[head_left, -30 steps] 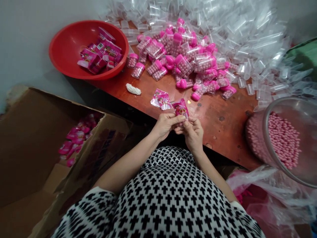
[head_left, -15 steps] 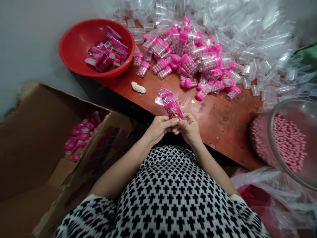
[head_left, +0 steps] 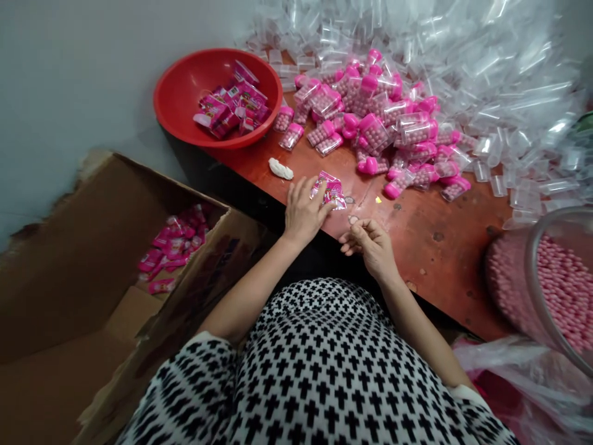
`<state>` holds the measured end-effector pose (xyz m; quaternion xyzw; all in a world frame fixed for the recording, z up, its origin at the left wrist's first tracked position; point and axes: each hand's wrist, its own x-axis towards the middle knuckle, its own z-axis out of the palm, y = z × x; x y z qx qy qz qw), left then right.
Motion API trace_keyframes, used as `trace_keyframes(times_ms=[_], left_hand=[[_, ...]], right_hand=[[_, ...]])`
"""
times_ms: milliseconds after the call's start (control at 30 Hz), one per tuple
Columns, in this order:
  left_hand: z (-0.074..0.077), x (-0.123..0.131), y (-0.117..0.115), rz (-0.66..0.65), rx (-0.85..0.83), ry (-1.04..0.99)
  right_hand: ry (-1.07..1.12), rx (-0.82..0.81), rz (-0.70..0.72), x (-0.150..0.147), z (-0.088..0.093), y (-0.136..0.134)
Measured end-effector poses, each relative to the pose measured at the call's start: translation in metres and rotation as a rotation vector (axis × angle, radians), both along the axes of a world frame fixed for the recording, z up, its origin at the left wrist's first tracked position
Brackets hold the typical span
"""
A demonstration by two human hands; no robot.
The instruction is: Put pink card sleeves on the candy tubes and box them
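Here, in the head view, the left hand (head_left: pixel 303 210) lies on the near edge of the brown table (head_left: pixel 417 247), its fingers loosely spread, the fingertips resting on the small pile of pink wrappers (head_left: pixel 330 190). The right hand (head_left: pixel 370 243) sits just beside that pile, toward the person, with fingers curled inward and thumb near the forefinger; whether it pinches anything cannot be told. Beyond the pink wrappers lies a heap of pink-capped candy bottles (head_left: pixel 370 127), and behind that a mass of clear empty bottles (head_left: pixel 463 55). A white scrap (head_left: pixel 280 168) lies just left of the wrappers, and farther left and back stands a red bowl (head_left: pixel 185 99) holding more pink packs. Well right of the wrappers, a clear jar (head_left: pixel 546 284) holds pink candies. Below and left of them, off the table, an open cardboard box (head_left: pixel 92 259) contains pink packets.
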<state>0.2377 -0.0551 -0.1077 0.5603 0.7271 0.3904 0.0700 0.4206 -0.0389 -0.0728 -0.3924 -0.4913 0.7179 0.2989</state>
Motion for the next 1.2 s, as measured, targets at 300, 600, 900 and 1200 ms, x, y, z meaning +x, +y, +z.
trace_keyframes(times_ms=[300, 600, 900, 1200], left_hand=[[-0.019, 0.012, 0.011, -0.005, 0.038, 0.124], [0.013, 0.028, -0.005, -0.023, 0.110, -0.632], [0.033, 0.048, -0.008, 0.015, -0.178, -1.469], [0.034, 0.052, -0.008, 0.155, -0.169, -1.689]], right_hand=[[-0.126, 0.297, -0.136, -0.011, -0.001, 0.044], [-0.006, 0.156, -0.061, -0.022, 0.001, 0.059], [-0.709, 0.925, 0.169, 0.018, 0.020, 0.096], [-1.289, 1.387, 0.427, 0.059, 0.033, 0.142]])
